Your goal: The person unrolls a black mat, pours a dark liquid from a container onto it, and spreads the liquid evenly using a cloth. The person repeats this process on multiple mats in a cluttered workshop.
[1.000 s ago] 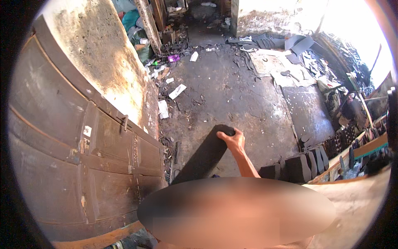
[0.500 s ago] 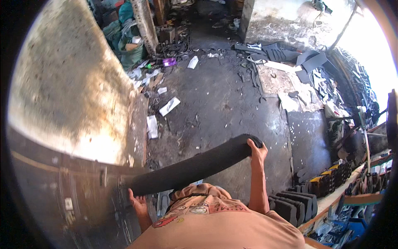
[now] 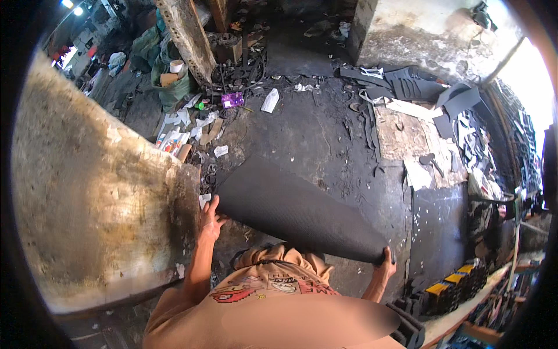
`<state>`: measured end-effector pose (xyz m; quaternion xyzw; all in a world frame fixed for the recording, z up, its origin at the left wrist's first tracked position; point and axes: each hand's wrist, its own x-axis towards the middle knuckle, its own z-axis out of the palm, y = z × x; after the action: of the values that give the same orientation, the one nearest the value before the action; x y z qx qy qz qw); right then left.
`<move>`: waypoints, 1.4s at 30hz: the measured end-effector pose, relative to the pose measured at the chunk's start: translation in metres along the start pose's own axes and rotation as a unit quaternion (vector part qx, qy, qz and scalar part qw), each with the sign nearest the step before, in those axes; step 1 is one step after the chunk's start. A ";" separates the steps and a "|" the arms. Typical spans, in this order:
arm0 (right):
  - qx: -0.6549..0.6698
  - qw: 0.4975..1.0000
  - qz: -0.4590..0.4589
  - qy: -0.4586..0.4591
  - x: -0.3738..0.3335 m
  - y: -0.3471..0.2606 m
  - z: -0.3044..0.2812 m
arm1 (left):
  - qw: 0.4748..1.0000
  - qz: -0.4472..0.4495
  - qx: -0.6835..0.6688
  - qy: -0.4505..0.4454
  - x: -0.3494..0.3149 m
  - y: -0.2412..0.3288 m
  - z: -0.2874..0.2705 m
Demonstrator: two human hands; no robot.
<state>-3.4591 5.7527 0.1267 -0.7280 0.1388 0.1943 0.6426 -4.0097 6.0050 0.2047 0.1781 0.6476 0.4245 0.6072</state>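
Observation:
A large black sheet with a finely textured face, rubber-like or foam-like, point(image 3: 290, 206) stretches across in front of my body, held off the floor. My left hand point(image 3: 210, 222) grips its near left edge, thumb on top and the other fingers partly underneath. The right end is pinched by my right hand point(image 3: 383, 270), whose thumb lies over the edge while its other fingers are mostly hidden. The sheet's far left corner reaches forward, and its right end slopes back toward me.
A stained low wall point(image 3: 110, 198) stands close at my left. On the right, black blocks with yellow tops point(image 3: 444, 285) line a wooden ledge point(image 3: 465, 308). Paper scraps and a purple box point(image 3: 232, 100) lie ahead, with dark offcuts point(image 3: 410, 84) at the far right.
The sheet has swung round: its left end moved forward, its right end back toward me, and more of its broad face shows. Both hands still hold it. The view has shifted.

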 end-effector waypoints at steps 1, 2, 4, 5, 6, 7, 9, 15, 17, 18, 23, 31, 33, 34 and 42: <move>0.034 0.999 0.002 -0.029 0.017 0.001 0.022 | 1.000 -0.008 -0.005 0.028 0.027 0.008 0.026; 0.069 0.996 0.005 -0.058 0.034 0.010 0.044 | 0.998 -0.015 -0.009 0.056 0.057 0.015 0.048; 0.060 0.997 0.016 -0.049 0.043 -0.013 0.076 | 0.999 -0.014 -0.007 0.039 0.083 0.045 0.089; 0.030 0.999 0.019 -0.017 0.048 -0.024 0.096 | 0.999 -0.018 -0.018 0.046 0.104 0.053 0.105; 0.011 1.000 0.022 0.010 0.045 -0.044 0.134 | 0.998 -0.010 -0.031 0.048 0.133 0.070 0.123; -0.026 0.999 0.034 0.021 0.047 -0.065 0.154 | 0.997 -0.025 -0.034 0.064 0.150 0.072 0.135; -0.025 0.998 0.021 0.051 0.062 -0.080 0.203 | 0.997 -0.030 -0.035 0.062 0.191 0.089 0.159; -0.086 0.996 0.013 0.028 0.113 -0.087 0.361 | 0.994 -0.037 -0.103 0.009 0.351 0.103 0.179; -0.022 0.998 -0.054 -0.011 0.151 -0.080 0.405 | 0.989 -0.062 -0.137 0.010 0.396 0.113 0.219; -0.010 0.999 -0.045 0.021 0.144 -0.085 0.446 | 0.987 -0.074 -0.140 0.038 0.415 0.128 0.227; -0.011 0.995 -0.094 -0.020 0.211 -0.096 0.614 | 0.989 -0.046 -0.139 0.024 0.527 0.192 0.303; -0.015 0.979 -0.085 -0.183 0.303 -0.134 0.862 | 0.980 0.082 -0.169 0.060 0.656 0.267 0.439; 0.032 0.980 -0.066 -0.185 0.335 -0.107 0.905 | 0.979 0.108 -0.162 0.066 0.693 0.239 0.457; 0.046 0.980 -0.062 -0.183 0.356 -0.088 0.920 | 0.982 0.104 -0.145 0.058 0.711 0.217 0.463; -0.121 0.974 0.046 -0.186 0.566 0.127 0.938 | 0.984 -0.110 0.129 0.053 0.845 -0.053 0.445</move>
<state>-3.1133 6.6906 -0.3390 -0.7446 0.0256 0.3708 0.5544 -3.7462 6.7533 -0.3295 0.1599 0.7437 0.2772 0.5869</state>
